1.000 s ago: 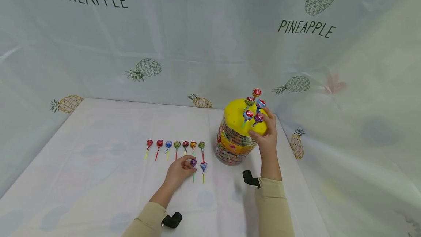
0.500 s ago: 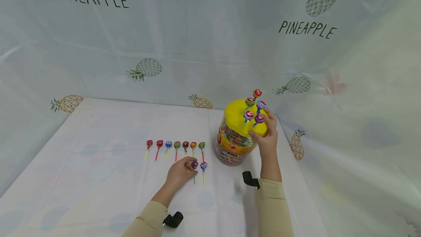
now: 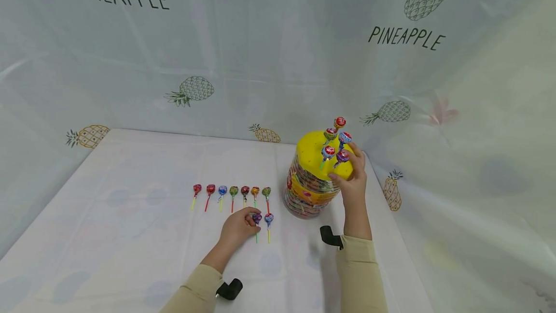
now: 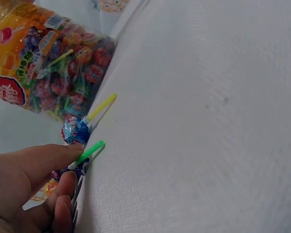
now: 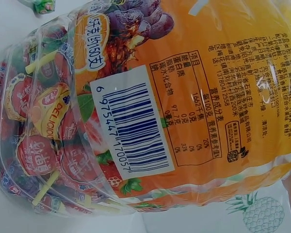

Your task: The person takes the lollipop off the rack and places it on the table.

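Observation:
In the head view my left hand (image 3: 236,230) pinches a purple lollipop (image 3: 257,218) with a green stick, low over the tablecloth. Right beside it lies a blue lollipop (image 3: 269,218) with a yellow stick. From the left wrist, the thumb and fingers press on the purple lollipop's green stick (image 4: 91,151). My right hand (image 3: 354,177) grips the right side of the yellow lid (image 3: 309,152) on a big clear jar of lollipops (image 3: 308,194). Several lollipops (image 3: 328,151) stand upright in that lid. The right wrist view is filled by the jar's orange label (image 5: 203,111); the right fingers are hidden there.
Above the left hand, a row of several lollipops (image 3: 233,191) lies spaced out, sticks toward me. White cloth (image 3: 130,235) covers the table, and a pineapple-print curtain (image 3: 269,52) hangs behind it. The jar stands near the table's right edge.
Over the last second my left hand has shifted slightly right and toward me, bringing the purple lollipop closer to the blue one. The right hand and jar stay in place.

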`<state>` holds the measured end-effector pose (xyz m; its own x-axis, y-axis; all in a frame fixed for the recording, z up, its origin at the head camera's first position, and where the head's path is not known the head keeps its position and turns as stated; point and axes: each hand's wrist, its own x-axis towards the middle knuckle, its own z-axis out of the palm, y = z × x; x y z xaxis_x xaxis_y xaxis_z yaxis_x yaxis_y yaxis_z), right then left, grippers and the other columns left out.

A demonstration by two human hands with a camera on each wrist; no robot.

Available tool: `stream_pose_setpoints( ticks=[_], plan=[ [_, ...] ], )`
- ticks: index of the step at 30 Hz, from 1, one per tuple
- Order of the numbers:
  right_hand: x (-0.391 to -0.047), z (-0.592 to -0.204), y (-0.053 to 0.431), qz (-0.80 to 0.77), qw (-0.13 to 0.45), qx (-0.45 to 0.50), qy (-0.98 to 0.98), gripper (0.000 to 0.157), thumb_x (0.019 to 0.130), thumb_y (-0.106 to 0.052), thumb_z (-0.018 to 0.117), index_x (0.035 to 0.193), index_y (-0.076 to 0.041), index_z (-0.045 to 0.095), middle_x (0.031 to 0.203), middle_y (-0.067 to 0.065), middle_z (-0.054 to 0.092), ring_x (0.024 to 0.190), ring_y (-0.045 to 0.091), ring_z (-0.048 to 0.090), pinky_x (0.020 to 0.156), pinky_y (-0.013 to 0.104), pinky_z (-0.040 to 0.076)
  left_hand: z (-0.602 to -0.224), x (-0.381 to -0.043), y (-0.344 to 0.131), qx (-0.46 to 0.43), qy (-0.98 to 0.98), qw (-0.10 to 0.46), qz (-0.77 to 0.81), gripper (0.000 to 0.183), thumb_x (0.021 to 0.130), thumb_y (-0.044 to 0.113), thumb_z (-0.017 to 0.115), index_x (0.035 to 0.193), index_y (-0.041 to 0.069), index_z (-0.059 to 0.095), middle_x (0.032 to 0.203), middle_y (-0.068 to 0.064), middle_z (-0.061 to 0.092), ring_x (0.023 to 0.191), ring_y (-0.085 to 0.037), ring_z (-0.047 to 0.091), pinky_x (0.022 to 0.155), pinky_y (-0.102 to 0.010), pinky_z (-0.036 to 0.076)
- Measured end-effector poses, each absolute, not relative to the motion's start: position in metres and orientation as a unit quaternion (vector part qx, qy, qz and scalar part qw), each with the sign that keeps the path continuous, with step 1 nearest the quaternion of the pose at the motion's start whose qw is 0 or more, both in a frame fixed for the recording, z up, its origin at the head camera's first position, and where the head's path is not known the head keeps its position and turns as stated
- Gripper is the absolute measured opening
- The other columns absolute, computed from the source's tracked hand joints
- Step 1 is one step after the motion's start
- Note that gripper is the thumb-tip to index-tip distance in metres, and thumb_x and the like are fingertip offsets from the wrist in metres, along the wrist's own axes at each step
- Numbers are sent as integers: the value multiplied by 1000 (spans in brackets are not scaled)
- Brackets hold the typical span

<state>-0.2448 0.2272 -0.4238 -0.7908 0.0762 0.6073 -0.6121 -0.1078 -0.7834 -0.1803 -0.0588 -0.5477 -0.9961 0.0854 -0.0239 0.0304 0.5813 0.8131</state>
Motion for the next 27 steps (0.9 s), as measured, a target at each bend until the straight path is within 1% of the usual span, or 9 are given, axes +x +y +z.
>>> stream_pose_setpoints(
  ticks=[6, 12, 17, 27],
  plan=[
    [-244, -423, 227, 717, 236, 208, -622, 46, 82, -1, 77, 126, -9, 64, 152, 5, 27, 131, 30, 38, 96, 27, 47, -547, -180, -58, 35, 892, 27, 449, 40, 74, 11, 84, 111, 11, 69, 65, 8, 52, 58, -11, 46, 59, -29, 38],
    [-245, -424, 227, 715, 242, 221, -618, 45, 82, -8, 79, 125, -11, 65, 152, 8, 27, 132, 32, 37, 95, 28, 47, -547, -181, -58, 35, 893, 32, 447, 41, 75, 12, 83, 112, 11, 69, 65, 7, 52, 58, -11, 45, 59, -30, 38],
    [-244, -423, 226, 715, 242, 220, -618, 45, 82, -4, 78, 125, -11, 65, 152, 7, 27, 132, 31, 37, 96, 28, 47, -546, -180, -58, 33, 894, 36, 445, 42, 75, 13, 83, 114, 11, 69, 66, 7, 52, 58, -12, 45, 59, -30, 37],
    [-244, -423, 226, 719, 236, 207, -620, 47, 82, -3, 77, 126, -10, 64, 152, 6, 26, 132, 30, 38, 96, 27, 46, -543, -180, -59, 34, 891, 37, 451, 44, 75, 12, 83, 117, 10, 69, 66, 6, 53, 59, -13, 46, 59, -30, 38]
  ],
)
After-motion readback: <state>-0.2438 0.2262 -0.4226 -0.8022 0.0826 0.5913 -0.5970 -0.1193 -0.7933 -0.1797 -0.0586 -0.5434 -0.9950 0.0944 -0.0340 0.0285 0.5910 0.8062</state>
